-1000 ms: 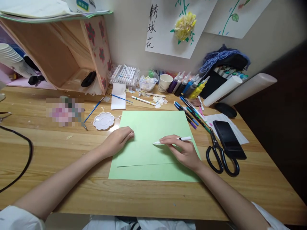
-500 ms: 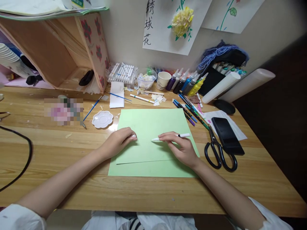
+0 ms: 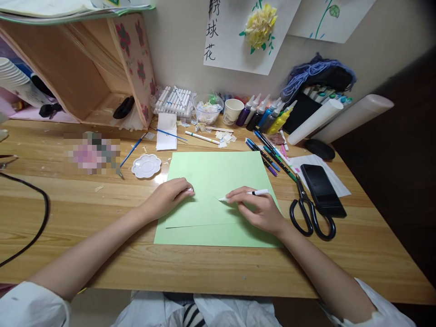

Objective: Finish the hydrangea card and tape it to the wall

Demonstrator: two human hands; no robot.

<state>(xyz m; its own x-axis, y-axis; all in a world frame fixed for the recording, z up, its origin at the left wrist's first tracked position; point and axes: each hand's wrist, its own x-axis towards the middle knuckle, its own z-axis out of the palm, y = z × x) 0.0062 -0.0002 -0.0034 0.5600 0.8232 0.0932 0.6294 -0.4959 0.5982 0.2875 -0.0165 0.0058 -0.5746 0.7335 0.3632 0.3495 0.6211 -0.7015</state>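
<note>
Two sheets of light green paper (image 3: 204, 172) lie overlapped on the wooden table, the lower one showing along the front edge. My right hand (image 3: 257, 209) grips a white marker (image 3: 260, 192) with a black band, its tip at the paper near the middle. A short faint line (image 3: 215, 198) shows just left of that tip. Resting on the left part of the paper, my left hand (image 3: 172, 195) is closed, with a small white cap (image 3: 190, 190) peeking out between thumb and fingers. Most of the cap is hidden.
Scissors (image 3: 311, 209) and a black phone (image 3: 322, 190) lie right of the paper. Several pens (image 3: 272, 156) are beyond its right corner. A white palette (image 3: 146, 166) sits at left. Behind stand a paper cup (image 3: 233, 112), paint bottles (image 3: 260, 116) and a marker box (image 3: 173, 104).
The marker tip has shifted slightly right, and a short faint line now shows on the paper behind it. My left hand stays in place. The view has tilted slightly.
</note>
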